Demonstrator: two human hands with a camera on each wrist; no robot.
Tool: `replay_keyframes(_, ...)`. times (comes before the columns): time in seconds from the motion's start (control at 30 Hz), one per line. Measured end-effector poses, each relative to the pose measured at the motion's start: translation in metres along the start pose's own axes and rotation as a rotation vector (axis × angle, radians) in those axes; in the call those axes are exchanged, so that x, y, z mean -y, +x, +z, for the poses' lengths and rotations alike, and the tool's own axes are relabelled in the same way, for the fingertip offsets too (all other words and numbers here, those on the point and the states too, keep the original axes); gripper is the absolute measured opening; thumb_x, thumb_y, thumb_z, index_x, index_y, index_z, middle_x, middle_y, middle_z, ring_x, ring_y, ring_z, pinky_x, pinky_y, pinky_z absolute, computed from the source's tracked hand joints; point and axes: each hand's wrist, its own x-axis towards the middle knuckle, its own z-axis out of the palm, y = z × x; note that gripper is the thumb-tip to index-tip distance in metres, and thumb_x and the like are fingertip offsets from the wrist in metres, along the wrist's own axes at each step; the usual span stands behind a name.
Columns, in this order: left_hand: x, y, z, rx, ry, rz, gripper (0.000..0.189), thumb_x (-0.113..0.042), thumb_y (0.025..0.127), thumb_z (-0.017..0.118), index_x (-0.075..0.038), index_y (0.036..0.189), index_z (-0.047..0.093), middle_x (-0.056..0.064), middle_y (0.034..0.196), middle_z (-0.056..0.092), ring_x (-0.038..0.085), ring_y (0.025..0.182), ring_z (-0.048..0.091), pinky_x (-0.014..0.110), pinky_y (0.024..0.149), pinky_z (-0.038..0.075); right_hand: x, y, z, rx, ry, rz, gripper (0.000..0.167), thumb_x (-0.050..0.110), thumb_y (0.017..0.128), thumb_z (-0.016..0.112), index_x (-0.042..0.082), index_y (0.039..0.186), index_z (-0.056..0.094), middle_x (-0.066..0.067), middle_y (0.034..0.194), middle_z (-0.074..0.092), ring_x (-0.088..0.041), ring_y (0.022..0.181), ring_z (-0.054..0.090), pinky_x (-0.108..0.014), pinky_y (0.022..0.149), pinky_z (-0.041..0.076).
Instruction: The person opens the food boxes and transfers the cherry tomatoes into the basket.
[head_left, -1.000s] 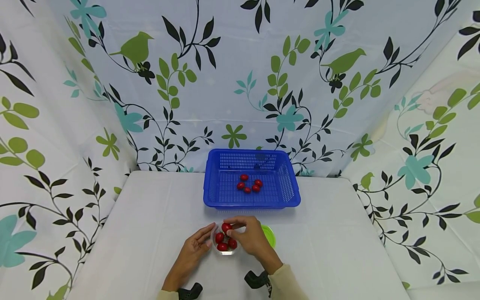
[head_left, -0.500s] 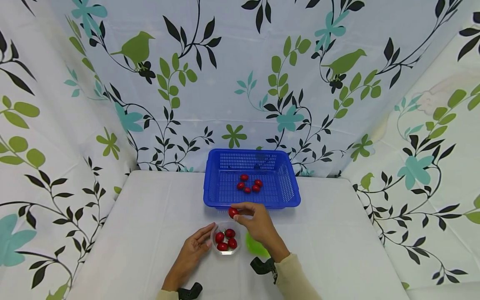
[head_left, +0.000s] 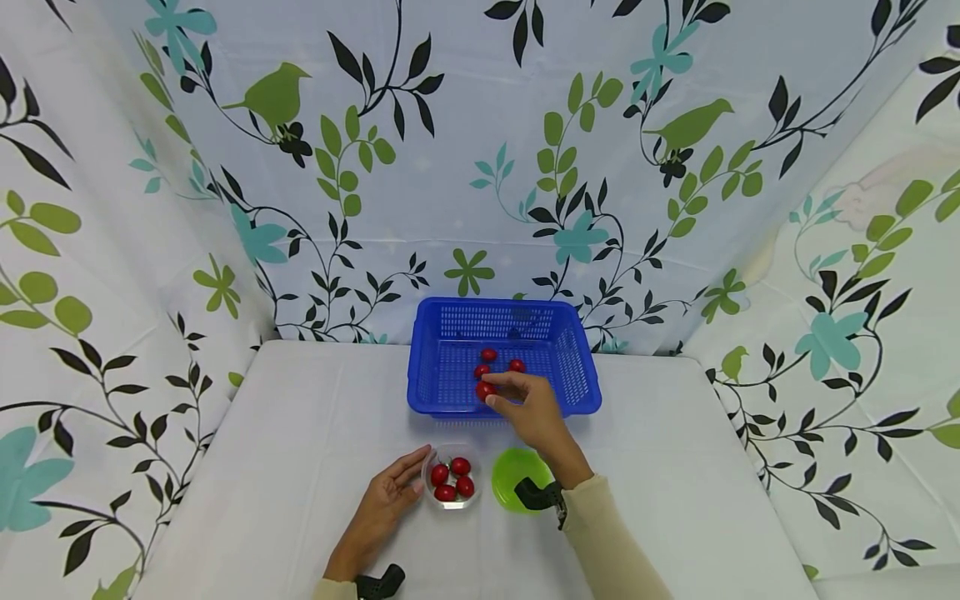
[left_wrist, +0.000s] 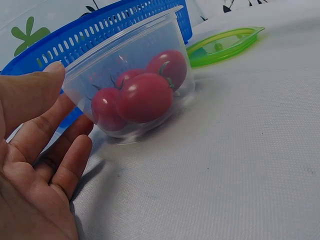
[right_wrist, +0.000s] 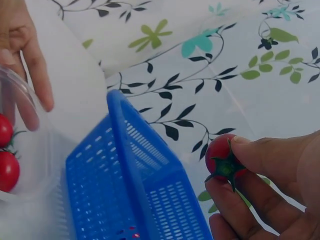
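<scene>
My right hand [head_left: 531, 407] pinches a red cherry tomato [head_left: 484, 391] between thumb and fingers over the front part of the blue basket [head_left: 581, 398]. A green stem cap [right_wrist: 228, 167] shows on this tomato in the right wrist view. Several more tomatoes lie in the basket, some hidden behind the hand. My left hand [head_left: 390, 490] rests at the left side of a clear plastic container [left_wrist: 131, 49], its thumb tip right at the rim and its fingers loosely extended along the wall. Inside the container sit several cherry tomatoes [left_wrist: 145, 98], with green stems on some.
A bright green lid [head_left: 512, 472] lies on the white-covered table [head_left: 315, 417] to the right of the container, partly under the right wrist. Behind the basket hangs a patterned curtain [head_left: 465, 183], with more of the same cloth along both sides.
My right hand has lifted a cherry tomato out of the clear container and carried it forward and slightly right, over the basket. The left hand has stayed at the container.
</scene>
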Motion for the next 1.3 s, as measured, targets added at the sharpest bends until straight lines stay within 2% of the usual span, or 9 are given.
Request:
replay_keyframes(0.23,0.0,0.001,-0.001,-0.008,0.01,-0.002,0.057,-0.015,0.108,0.062,-0.014,0.162,0.043,0.007,0.17,0.042,-0.011,0.142,0.048,0.008,0.112,0.039,-0.002,0.017,-0.014,-0.011,-0.002,-0.018,0.032,0.011,0.099,0.076,0.021,0.129,0.078,-0.001,0.128,0.077,-0.022,0.119,0.072,-0.042,0.105,0.059)
replay_keyframes(0.47,0.001,0.002,-0.001,-0.006,0.009,-0.006,0.057,-0.015,0.108,0.062,-0.015,0.162,0.043,0.007,0.17,0.042,-0.01,0.142,0.048,0.008,0.112,0.04,0.0,0.035,-0.03,0.015,0.04,0.018,0.031,0.01,0.1,0.074,0.017,0.13,0.077,-0.005,0.131,0.076,-0.025,0.119,0.072,-0.039,0.105,0.059)
replay_keyframes(0.8,0.0,0.002,-0.001,-0.001,0.005,-0.003,0.057,-0.014,0.108,0.062,-0.014,0.162,0.043,0.007,0.17,0.042,-0.01,0.142,0.047,0.008,0.112,0.04,0.0,0.066,-0.048,0.042,-0.029,0.063,0.028,0.014,0.102,0.073,0.027,0.126,0.079,0.002,0.134,0.073,-0.025,0.13,0.064,-0.047,0.114,0.053)
replay_keyframes(1.07,0.002,0.001,-0.002,-0.012,0.002,-0.02,0.058,-0.016,0.107,0.063,-0.015,0.162,0.044,0.006,0.17,0.043,-0.008,0.144,0.047,0.007,0.112,0.04,-0.004,0.085,-0.054,0.092,-0.054,0.036,0.029,0.01,0.102,0.071,0.017,0.13,0.077,-0.002,0.134,0.074,-0.027,0.128,0.065,-0.049,0.115,0.052)
replay_keyframes(1.3,0.003,0.002,-0.002,-0.024,-0.006,-0.003,0.058,-0.016,0.106,0.065,-0.013,0.161,0.045,0.008,0.168,0.046,-0.007,0.142,0.05,0.008,0.111,0.041,-0.007,0.104,-0.054,0.124,-0.159,0.04,0.029,0.01,0.102,0.072,0.017,0.129,0.078,-0.004,0.134,0.074,-0.029,0.134,0.063,-0.051,0.118,0.049)
